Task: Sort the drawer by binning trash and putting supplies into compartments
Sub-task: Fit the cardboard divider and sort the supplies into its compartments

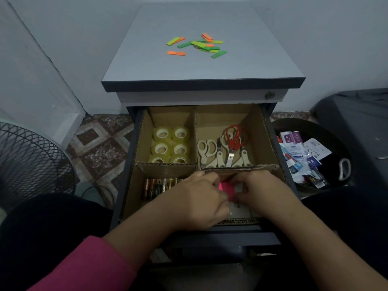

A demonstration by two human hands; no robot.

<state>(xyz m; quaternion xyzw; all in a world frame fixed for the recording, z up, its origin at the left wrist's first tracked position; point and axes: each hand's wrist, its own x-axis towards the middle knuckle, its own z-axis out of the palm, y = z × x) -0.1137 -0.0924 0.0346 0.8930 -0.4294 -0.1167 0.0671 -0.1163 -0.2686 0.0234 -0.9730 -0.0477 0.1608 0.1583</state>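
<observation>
Both hands are down in the near right compartment of the open cardboard-lined drawer [140, 143]. The left hand [195, 203] and right hand [260, 192] meet over a bright pink pad of sticky notes [225, 189], fingers curled in around it; whether each grip truly pinches the pad cannot be told, since the fingertips hide it. White paper [239, 207] lies under the pad, its print too small to read.

Far left compartment: six rolls of clear tape [171, 144]. Far right: beige-handled scissors [206, 152] and one red-handled pair of scissors [233, 137]. Near left: a row of batteries [159, 185], labels unreadable.

On the grey cabinet top [147, 64], acting as the bench, green and orange strips [199, 45] lie scattered. Right of the drawer, a dark round bin [327, 131] holds wrappers [302, 158]; one purple packet reads "KREAT", the rest is blurred.
</observation>
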